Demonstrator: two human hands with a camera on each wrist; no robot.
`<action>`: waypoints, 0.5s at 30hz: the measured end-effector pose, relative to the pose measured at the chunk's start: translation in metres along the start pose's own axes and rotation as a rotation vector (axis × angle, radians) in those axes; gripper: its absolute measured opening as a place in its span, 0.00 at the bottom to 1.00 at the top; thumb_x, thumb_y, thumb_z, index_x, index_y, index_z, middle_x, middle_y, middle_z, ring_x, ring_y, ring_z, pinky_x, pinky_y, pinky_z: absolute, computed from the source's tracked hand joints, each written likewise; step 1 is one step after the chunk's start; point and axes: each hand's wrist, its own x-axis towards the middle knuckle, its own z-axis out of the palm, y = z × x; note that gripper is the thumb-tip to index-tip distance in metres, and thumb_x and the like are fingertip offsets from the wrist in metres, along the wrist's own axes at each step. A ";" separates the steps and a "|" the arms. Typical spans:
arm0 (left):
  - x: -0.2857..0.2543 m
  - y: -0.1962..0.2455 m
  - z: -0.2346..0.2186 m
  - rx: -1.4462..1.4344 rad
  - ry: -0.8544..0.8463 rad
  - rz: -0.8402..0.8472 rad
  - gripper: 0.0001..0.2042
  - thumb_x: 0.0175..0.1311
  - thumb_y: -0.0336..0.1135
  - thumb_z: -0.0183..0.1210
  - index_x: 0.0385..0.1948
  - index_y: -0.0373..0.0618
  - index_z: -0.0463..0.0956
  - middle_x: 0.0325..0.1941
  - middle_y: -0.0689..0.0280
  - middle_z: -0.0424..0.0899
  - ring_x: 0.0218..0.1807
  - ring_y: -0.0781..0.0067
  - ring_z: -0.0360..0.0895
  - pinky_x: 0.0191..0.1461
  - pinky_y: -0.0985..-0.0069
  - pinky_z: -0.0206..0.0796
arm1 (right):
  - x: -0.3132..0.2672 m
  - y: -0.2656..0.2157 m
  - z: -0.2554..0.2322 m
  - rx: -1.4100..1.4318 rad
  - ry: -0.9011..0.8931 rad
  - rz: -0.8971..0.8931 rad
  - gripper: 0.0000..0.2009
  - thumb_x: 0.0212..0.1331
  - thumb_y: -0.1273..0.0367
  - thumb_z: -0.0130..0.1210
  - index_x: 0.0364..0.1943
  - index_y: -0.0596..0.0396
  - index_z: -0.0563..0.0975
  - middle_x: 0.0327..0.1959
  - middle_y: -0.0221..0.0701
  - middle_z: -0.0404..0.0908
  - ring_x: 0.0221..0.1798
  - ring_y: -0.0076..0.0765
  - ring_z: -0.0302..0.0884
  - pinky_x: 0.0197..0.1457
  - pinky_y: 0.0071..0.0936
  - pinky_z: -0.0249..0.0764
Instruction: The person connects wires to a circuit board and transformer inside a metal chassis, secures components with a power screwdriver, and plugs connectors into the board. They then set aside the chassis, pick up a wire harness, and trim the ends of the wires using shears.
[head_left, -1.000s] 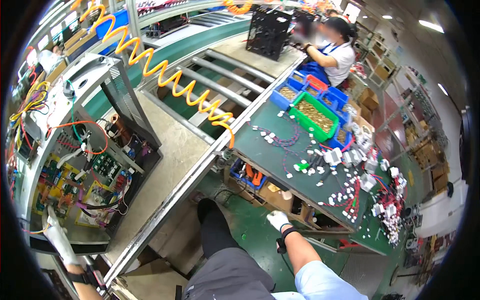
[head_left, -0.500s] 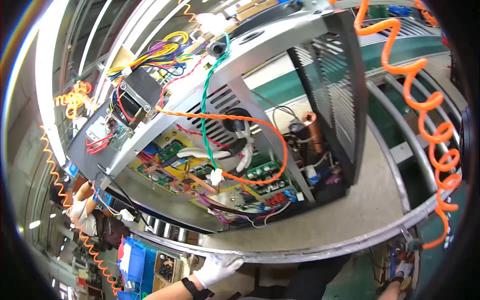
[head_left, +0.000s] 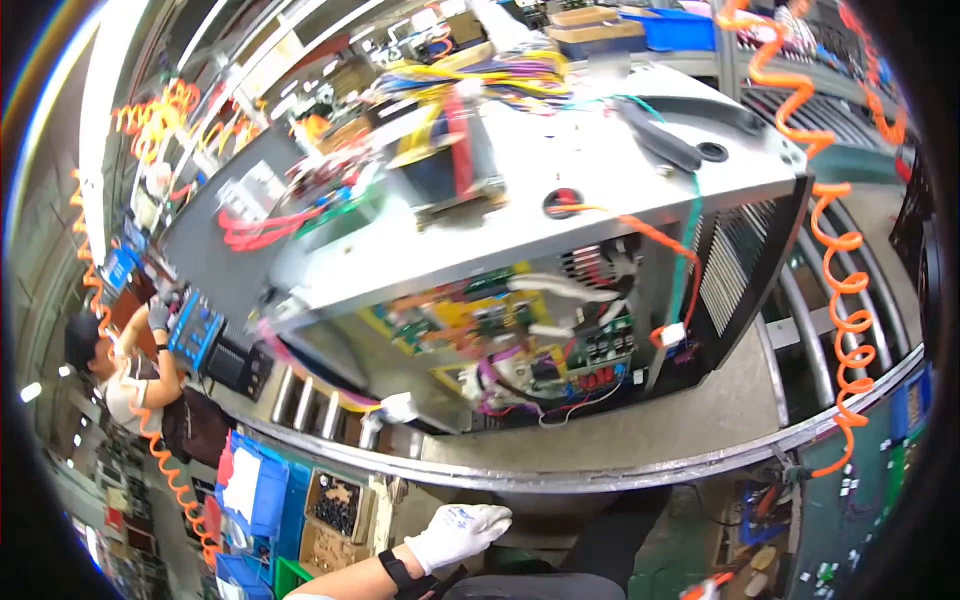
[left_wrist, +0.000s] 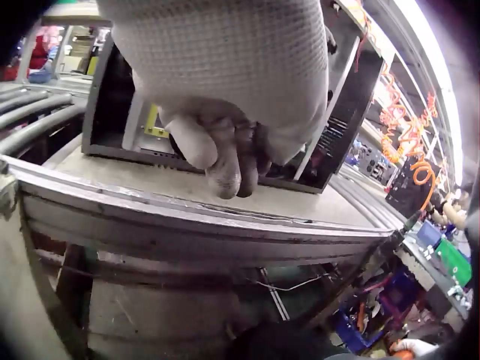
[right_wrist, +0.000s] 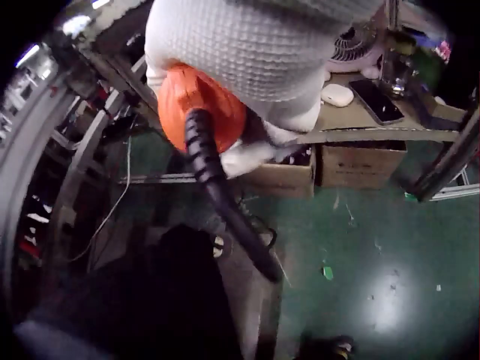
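My right hand [right_wrist: 240, 67], in a white knit glove, grips an orange corded tool [right_wrist: 199, 109]. A thick black cord runs out of its end; the working end is hidden by the hand. In the head view only the tool [head_left: 706, 588] shows clearly, at the bottom edge. My gloved left hand [head_left: 460, 535] is held in front of the metal bench rail, fingers loosely curled with nothing in them. Beyond the rail stands a large metal equipment cabinet [head_left: 690, 180], its open side showing circuit boards [head_left: 480, 310] and wires. An orange and a green wire hang over its edge.
Rollers [head_left: 815, 315] continue the line on the cabinet's right. Coiled orange air hoses [head_left: 850, 320] hang at both sides. Blue bins [head_left: 255, 490] stand lower left, near another person [head_left: 135, 380]. In the right wrist view, a phone [right_wrist: 375, 101] lies on a shelf.
The head view has swung left toward the cabinet. My right hand, earlier bare of any tool, now holds the orange tool. My left hand has come away from the cabinet and the rail.
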 end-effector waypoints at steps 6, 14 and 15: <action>-0.098 -0.019 0.018 -0.125 0.097 -0.096 0.17 0.67 0.45 0.48 0.51 0.49 0.75 0.46 0.61 0.83 0.46 0.59 0.80 0.49 0.65 0.72 | -0.148 -0.046 -0.038 -0.258 -0.347 0.080 0.14 0.56 0.66 0.57 0.46 0.55 0.73 0.29 0.23 0.72 0.28 0.23 0.70 0.32 0.25 0.69; -0.189 -0.036 0.030 -0.477 -0.021 -0.231 0.12 0.66 0.43 0.47 0.39 0.48 0.74 0.33 0.58 0.81 0.39 0.55 0.79 0.43 0.61 0.69 | -0.247 -0.142 0.026 -0.868 -0.754 -0.359 0.28 0.55 0.61 0.62 0.59 0.57 0.69 0.52 0.33 0.75 0.53 0.35 0.71 0.58 0.31 0.68; -0.202 -0.039 0.027 -0.500 0.009 -0.258 0.12 0.66 0.43 0.47 0.39 0.48 0.74 0.33 0.58 0.81 0.39 0.55 0.79 0.43 0.61 0.69 | -0.230 -0.128 0.035 -0.740 -0.793 -0.372 0.22 0.54 0.62 0.58 0.52 0.56 0.70 0.40 0.30 0.73 0.38 0.30 0.71 0.42 0.28 0.70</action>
